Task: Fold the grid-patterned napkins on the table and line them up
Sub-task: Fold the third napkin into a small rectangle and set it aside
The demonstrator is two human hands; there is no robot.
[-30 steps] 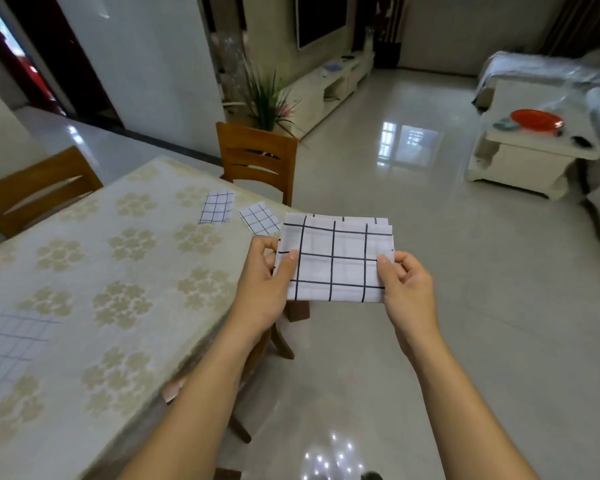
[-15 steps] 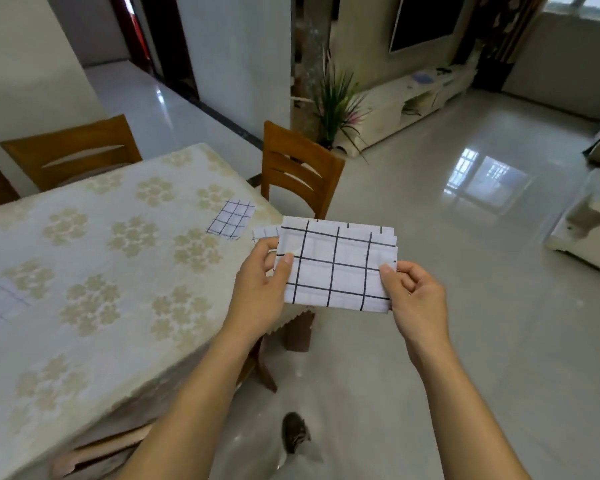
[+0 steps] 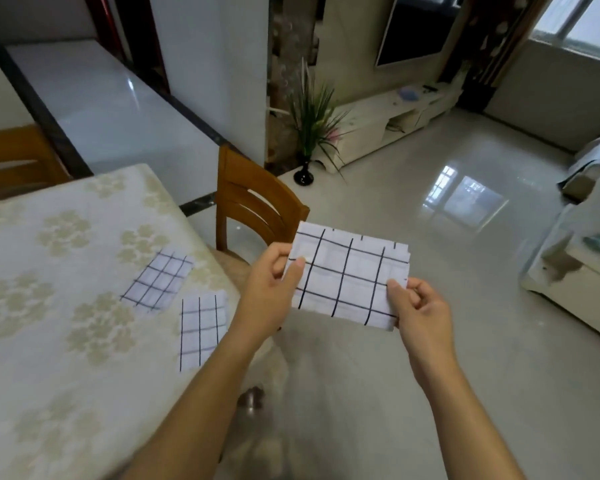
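Aloft, folded napkin (image 3: 347,278) between both hands (image 3: 274,292) (image 3: 421,315)

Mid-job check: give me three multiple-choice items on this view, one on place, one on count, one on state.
1. Where is the held napkin relative to the table? A lying on it B in the air beside it C under it
2. How many folded napkins lie on the table? A two B none C five
3. The held napkin is: A spread open B crumpled C folded
Answers: B, left grip and right grip pinch its sides off the table; A, far napkin and near napkin lie by the corner; C, layered edges show along its top.
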